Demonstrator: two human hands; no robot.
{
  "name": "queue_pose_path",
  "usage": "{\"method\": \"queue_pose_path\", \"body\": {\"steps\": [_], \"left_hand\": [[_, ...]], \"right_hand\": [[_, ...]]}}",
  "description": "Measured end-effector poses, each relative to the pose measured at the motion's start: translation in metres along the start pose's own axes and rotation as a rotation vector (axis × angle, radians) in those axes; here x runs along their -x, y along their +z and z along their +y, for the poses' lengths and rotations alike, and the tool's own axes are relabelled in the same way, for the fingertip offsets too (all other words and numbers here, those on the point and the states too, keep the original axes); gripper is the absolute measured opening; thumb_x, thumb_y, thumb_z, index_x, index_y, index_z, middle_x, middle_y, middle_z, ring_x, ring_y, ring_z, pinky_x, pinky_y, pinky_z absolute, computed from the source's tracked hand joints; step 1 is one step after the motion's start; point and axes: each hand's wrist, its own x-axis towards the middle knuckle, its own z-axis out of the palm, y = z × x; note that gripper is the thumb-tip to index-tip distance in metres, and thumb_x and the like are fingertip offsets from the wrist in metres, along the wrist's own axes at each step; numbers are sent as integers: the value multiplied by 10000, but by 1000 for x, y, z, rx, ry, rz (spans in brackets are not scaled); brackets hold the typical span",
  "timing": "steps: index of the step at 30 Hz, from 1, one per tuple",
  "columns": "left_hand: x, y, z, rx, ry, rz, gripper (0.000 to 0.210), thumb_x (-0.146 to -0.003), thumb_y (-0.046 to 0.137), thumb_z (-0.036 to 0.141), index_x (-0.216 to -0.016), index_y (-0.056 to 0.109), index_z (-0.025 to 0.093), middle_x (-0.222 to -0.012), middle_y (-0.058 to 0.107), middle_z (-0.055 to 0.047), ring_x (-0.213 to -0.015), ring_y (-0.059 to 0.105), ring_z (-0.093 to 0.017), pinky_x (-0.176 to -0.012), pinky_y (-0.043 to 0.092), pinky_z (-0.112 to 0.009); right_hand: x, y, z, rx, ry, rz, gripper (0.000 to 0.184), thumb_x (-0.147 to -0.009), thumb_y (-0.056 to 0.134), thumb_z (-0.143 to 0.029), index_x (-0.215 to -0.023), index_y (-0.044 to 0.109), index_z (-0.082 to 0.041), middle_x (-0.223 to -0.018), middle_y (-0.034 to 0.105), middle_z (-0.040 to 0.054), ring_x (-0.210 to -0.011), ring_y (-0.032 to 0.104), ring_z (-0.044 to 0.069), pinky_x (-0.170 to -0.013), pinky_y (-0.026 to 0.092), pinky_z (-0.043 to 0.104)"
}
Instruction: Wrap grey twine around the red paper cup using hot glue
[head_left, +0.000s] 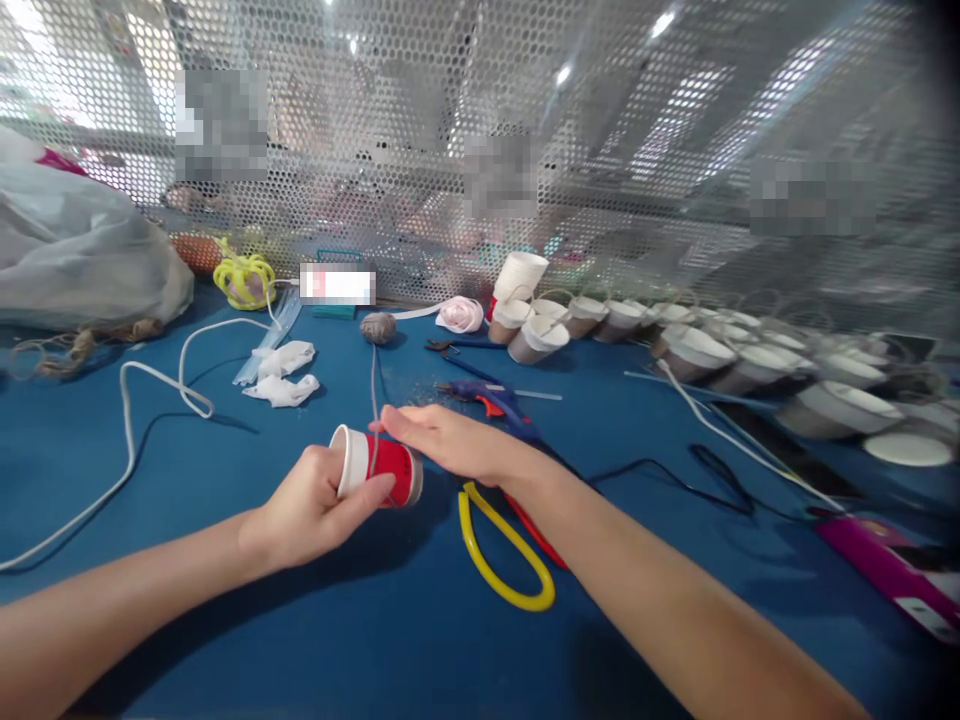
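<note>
My left hand (319, 500) grips a red and white paper cup (390, 470) lying on its side, with the thumb along the red wall and the white end to the left. A strand of grey yarn (373, 390) runs from a small grey yarn ball (378, 328) down across the cup. Greyish material shows around the cup's right end. My right hand (442, 440) lies beside the cup's upper right side, fingers stretched out, tips at the yarn strand; its thumb side is partly hidden.
Pliers with yellow and red handles (506, 560) lie near my right forearm. Beyond sit a blue glue gun (487, 395), blue-handled cutters (457, 347) and a pink ribbon roll (460, 315). Several wrapped cups (697, 350) fill the right back. A white cord (127, 430) crosses the left.
</note>
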Motion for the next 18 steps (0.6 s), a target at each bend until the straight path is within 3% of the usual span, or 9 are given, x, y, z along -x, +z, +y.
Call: {"method": "queue_pose_path", "body": {"steps": [3, 5, 8, 11, 14, 18], "left_hand": [[-1, 0, 0, -22, 27, -1, 357, -858, 425, 285, -566, 546, 121, -484, 364, 47, -453, 277, -64, -437, 248, -205], [-2, -1, 0, 0, 10, 3, 357, -848, 440, 287, -542, 523, 123, -479, 353, 51, -445, 265, -58, -428, 231, -203], [-4, -3, 2, 131, -121, 21, 360, -819, 485, 340, -535, 521, 123, -467, 366, 54, -443, 274, -57, -422, 231, -196], [-8, -5, 5, 415, -323, 23, 311, -765, 552, 404, -688, 634, 114, -556, 554, 16, -485, 417, -76, -487, 341, -195], [-11, -6, 4, 592, -447, 59, 306, -703, 629, 418, -653, 655, 117, -541, 593, 12, -474, 449, -74, -489, 353, -189], [-12, -5, 2, 726, -542, 75, 265, -663, 689, 374, -602, 658, 118, -531, 623, 9, -456, 472, -68, -459, 334, -175]], "right_hand": [[-6, 16, -14, -177, -15, -52, 295, -769, 567, -421, -881, 652, -161, -842, 683, 20, -718, 614, 125, -634, 482, 231], [-7, 18, -19, -263, -18, -28, 240, -768, 572, -364, -851, 631, -146, -912, 667, 39, -744, 606, 115, -671, 478, 228], [-4, 8, -21, -370, -15, 70, 203, -727, 616, -356, -738, 616, -153, -783, 650, 18, -700, 578, 107, -691, 458, 237], [2, -6, -19, -441, -33, 226, 207, -680, 662, -373, -690, 618, -171, -692, 625, -9, -645, 541, 98, -658, 437, 240], [8, -13, -15, -414, -40, 344, 237, -662, 675, -407, -666, 614, -178, -641, 602, -12, -602, 512, 102, -594, 418, 247], [11, -15, -8, -342, -66, 404, 233, -678, 666, -410, -671, 614, -183, -634, 598, -8, -596, 508, 111, -575, 413, 254]]}}
